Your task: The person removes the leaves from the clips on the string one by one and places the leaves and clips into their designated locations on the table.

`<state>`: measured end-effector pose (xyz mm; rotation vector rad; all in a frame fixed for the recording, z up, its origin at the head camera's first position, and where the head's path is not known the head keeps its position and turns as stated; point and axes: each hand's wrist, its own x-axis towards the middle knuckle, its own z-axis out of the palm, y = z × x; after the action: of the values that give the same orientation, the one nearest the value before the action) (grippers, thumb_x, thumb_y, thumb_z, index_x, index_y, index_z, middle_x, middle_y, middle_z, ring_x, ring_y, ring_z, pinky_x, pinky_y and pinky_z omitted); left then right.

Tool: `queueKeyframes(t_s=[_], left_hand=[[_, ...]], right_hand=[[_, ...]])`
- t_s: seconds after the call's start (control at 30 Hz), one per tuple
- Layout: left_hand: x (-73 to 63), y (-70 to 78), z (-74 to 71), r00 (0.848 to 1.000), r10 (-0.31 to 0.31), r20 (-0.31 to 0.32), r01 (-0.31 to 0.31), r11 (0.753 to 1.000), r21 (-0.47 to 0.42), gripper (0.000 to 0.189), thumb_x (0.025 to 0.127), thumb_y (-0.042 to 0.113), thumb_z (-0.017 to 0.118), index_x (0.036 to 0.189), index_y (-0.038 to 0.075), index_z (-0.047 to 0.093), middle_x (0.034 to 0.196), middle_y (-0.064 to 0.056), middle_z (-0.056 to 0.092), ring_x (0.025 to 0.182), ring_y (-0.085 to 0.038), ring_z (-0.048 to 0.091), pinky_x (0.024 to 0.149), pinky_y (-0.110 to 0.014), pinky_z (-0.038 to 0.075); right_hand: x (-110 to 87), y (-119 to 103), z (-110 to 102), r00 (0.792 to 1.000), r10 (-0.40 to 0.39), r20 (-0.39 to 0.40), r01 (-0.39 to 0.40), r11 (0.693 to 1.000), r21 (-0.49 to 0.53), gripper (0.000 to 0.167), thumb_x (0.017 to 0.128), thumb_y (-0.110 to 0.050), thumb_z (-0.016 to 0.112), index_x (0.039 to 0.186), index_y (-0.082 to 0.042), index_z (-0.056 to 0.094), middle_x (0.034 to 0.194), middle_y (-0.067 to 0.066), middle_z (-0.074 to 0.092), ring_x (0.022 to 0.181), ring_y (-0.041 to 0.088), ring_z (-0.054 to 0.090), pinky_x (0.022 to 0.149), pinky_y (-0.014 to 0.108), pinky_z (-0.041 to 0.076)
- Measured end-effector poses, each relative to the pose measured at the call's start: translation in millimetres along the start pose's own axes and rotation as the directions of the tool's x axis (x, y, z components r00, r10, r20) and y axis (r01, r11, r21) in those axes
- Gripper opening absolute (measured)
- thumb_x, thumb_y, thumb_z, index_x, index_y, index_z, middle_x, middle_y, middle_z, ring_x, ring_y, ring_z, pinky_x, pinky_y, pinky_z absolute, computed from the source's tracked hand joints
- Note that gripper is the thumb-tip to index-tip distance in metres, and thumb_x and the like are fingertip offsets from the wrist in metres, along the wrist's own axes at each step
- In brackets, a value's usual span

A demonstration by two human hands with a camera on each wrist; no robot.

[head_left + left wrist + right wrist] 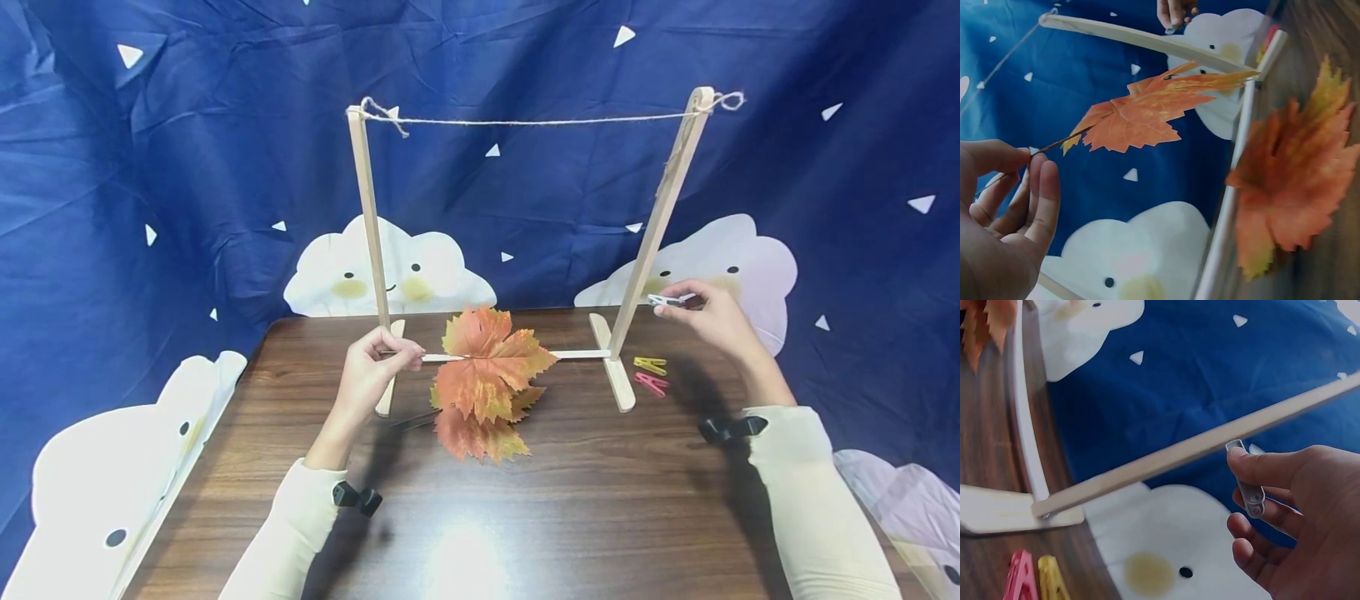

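Observation:
By its thin stem, an orange artificial maple leaf (491, 367) is pinched in my left hand (375, 371), raised in front of the wooden stand. Another orange leaf (1297, 181) lies on the table beneath it. My right hand (708, 321) holds a pale, whitish clothespin (1249, 487) between thumb and fingers, beside the stand's right post (660, 221). A yellow clothespin (650, 365) and a pink clothespin (652, 384) lie on the table below the right hand. Above both hands, a twine line (525, 122) runs between the tops of the two posts.
The stand's left post (369, 217) rises behind the left hand, and a white crossbar (585, 354) joins the feet low down. The brown wooden table (585, 500) reaches back to a blue curtain (487, 58) with clouds and triangles.

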<state>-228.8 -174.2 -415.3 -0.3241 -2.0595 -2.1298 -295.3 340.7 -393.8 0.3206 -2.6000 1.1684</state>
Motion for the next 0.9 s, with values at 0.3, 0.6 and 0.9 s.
queueKeyframes(t_s=[0.3,0.6,0.9], left_hand=[[-16.6,-24.2,-3.8,0.996,-0.090,-0.004,0.090,0.996,-0.026,0.014,0.095,-0.009,0.067,0.085,0.000,0.063,0.087,0.003,0.080,0.080,-0.015,0.078,0.078,-0.032,0.067],[-30.6,-45.7,-6.0,0.986,-0.165,-0.015,0.164,0.984,-0.070,0.015,0.094,-0.012,0.063,0.085,0.001,0.063,0.085,0.001,0.080,0.078,-0.017,0.078,0.077,-0.033,0.067],[-39.2,-64.3,-5.4,0.971,-0.238,-0.016,0.236,0.968,-0.082,0.021,0.092,-0.011,0.065,0.079,0.005,0.061,0.085,-0.002,0.079,0.080,-0.018,0.077,0.078,-0.031,0.066]], right_hand=[[-4.8,31,6,0.998,0.068,0.009,-0.067,0.994,-0.086,0.032,0.094,-0.016,0.082,0.118,0.002,0.072,0.119,0.029,0.072,0.079,-0.009,0.058,0.069,0.010,0.045],[-11.6,65,16,0.992,0.127,0.012,-0.127,0.990,-0.062,0.028,0.091,-0.010,0.082,0.112,0.005,0.071,0.100,0.022,0.076,0.073,-0.004,0.061,0.064,0.016,0.049],[-18.6,84,19,0.983,0.181,0.035,-0.174,0.975,-0.140,0.032,0.092,-0.015,0.083,0.114,0.006,0.071,0.103,0.029,0.076,0.077,0.008,0.063,0.064,0.023,0.047]])
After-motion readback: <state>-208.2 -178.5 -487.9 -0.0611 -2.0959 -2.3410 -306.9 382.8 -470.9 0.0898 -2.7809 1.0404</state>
